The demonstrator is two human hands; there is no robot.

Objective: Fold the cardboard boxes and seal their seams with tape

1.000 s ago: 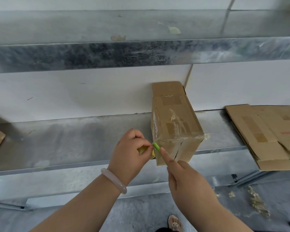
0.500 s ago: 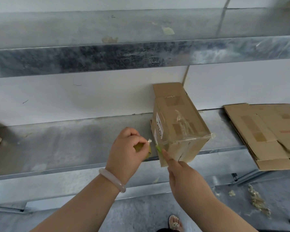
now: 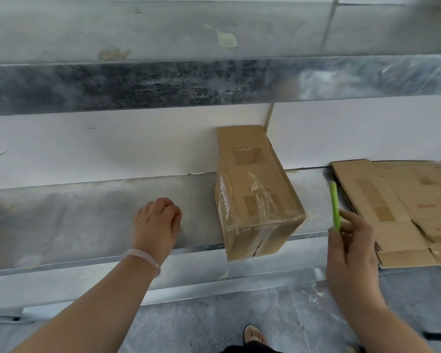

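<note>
The taped box [image 3: 255, 200] is seen between the hands, touched by neither; a green tool [image 3: 334, 205] is pinched in the right hand [image 3: 351, 250], the left hand [image 3: 157, 222] curled, contents untellable.

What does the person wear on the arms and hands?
Both forearms are bare, with no sleeves in view. The left hand and the right hand wear no gloves. A pale, translucent, smooth round bangle sits on the left wrist; the right wrist carries nothing.
</note>
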